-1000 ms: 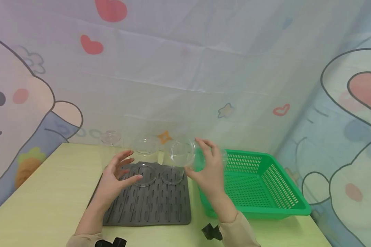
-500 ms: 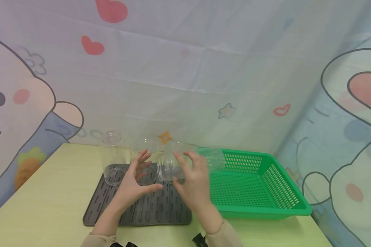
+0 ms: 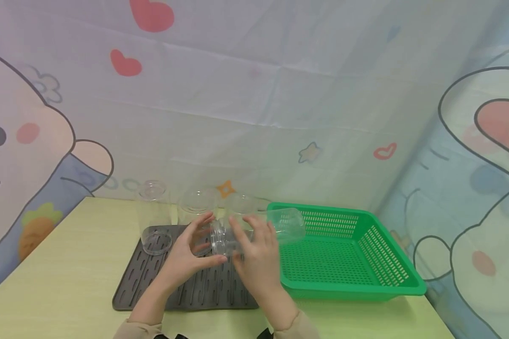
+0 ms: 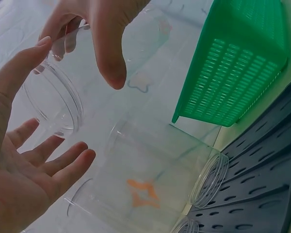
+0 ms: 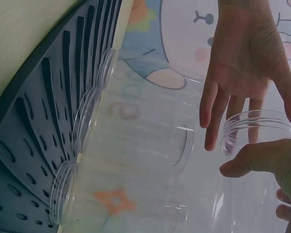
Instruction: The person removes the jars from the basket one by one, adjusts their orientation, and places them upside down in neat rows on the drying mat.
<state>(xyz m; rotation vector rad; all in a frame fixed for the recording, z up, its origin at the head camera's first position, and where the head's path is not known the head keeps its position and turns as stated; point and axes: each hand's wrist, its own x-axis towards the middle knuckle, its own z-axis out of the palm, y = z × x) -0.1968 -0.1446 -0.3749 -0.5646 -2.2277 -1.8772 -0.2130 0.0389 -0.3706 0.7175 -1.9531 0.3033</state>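
My right hand (image 3: 258,256) grips a clear plastic jar (image 3: 291,225) round its body, and the jar lies sideways in the air. Its ribbed mouth points left, over the grey drying mat (image 3: 195,294). My left hand (image 3: 184,254) is spread around that mouth. In the left wrist view, its thumb and fingertips are right at the jar's rim (image 4: 75,104). The right wrist view shows the left hand's fingers (image 5: 212,104) nearly straight beyond the mouth. Behind the hands, three more clear jars (image 3: 154,212) stand mouth down on the mat, partly covered by the hands.
A green plastic basket (image 3: 348,292) with slotted walls stands right of the mat, and the held jar's base overlaps its back left corner in the head view. The pale yellow table (image 3: 46,273) extends left of the mat. A printed cloth backdrop (image 3: 237,94) hangs behind.
My right hand has brought the jar left and down, turning its mouth toward my left hand. My left hand has moved right, up to the jar's mouth. The standing jars have stayed put.
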